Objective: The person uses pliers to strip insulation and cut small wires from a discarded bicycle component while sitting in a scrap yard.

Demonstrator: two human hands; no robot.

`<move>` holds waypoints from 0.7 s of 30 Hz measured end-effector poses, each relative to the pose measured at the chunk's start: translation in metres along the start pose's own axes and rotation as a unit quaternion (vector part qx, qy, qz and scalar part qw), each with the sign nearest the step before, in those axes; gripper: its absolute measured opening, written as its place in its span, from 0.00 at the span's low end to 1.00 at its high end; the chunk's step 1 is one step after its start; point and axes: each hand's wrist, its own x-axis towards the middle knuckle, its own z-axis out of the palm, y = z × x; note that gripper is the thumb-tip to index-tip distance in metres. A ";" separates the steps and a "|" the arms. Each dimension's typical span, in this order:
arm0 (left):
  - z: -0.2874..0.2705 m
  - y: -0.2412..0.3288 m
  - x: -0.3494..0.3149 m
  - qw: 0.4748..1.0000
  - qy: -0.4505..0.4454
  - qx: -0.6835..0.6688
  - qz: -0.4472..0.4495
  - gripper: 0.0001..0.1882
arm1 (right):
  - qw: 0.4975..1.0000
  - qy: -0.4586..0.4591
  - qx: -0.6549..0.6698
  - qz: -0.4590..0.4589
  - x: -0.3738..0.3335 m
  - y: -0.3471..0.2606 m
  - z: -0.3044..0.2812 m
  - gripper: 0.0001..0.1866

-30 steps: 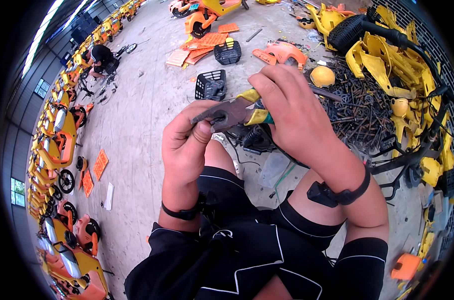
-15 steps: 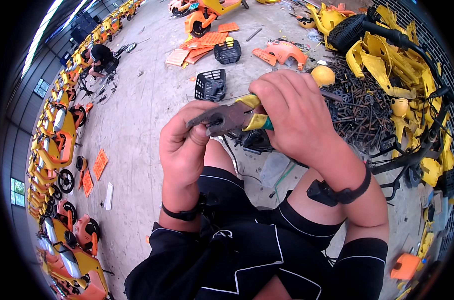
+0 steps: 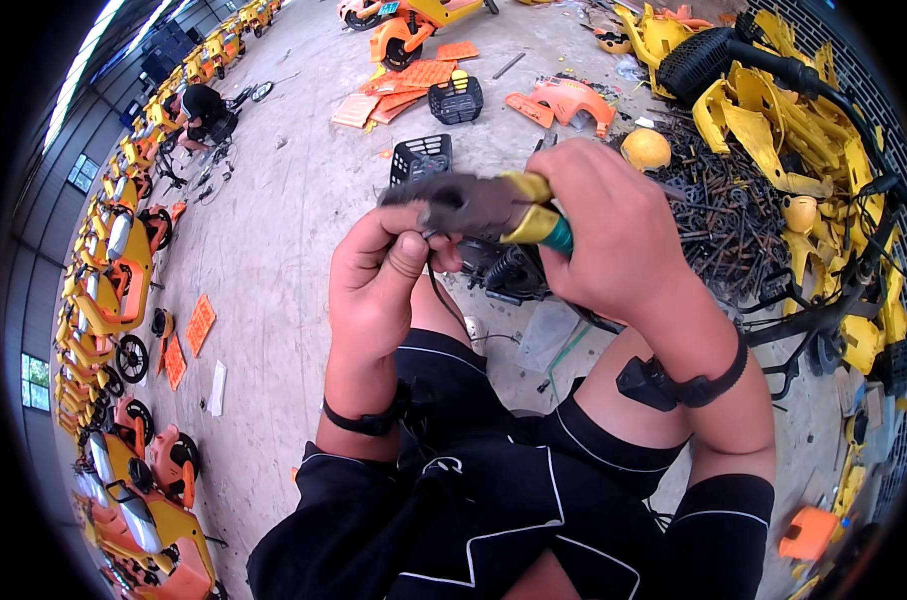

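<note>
My right hand (image 3: pixel 614 235) grips the yellow and green handles of a pair of pliers (image 3: pixel 474 203), whose dark jaws point left. My left hand (image 3: pixel 384 275) is closed around a thin black cable (image 3: pixel 440 295), pinched between thumb and fingers right at the pliers' jaws. The cable hangs down between my knees toward a dark part (image 3: pixel 509 272) on the floor. Both hands are raised above my lap, close together.
A heap of dark metal rods (image 3: pixel 719 210) and yellow plastic shells (image 3: pixel 774 110) lies at the right. Two black baskets (image 3: pixel 421 157) and orange panels (image 3: pixel 414 80) sit on the concrete floor ahead. Rows of yellow and orange scooters (image 3: pixel 114 290) line the left. A person (image 3: pixel 202 105) crouches far off.
The pliers and both hands have shifted slightly; my left thumb has closed tighter on the cable at the jaws. Little else moved.
</note>
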 end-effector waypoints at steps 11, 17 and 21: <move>0.019 0.006 0.009 0.998 -0.013 -0.052 -0.031 0.12 | 0.600 -0.106 0.553 0.569 -0.004 0.047 0.002 0.14; 0.014 -0.020 0.015 0.959 0.057 -0.123 -0.247 0.17 | 0.595 -0.111 0.584 0.542 -0.008 0.043 0.007 0.16; 0.013 -0.044 0.015 0.923 0.102 -0.128 -0.349 0.19 | 0.597 -0.120 0.569 0.553 -0.010 0.045 0.012 0.16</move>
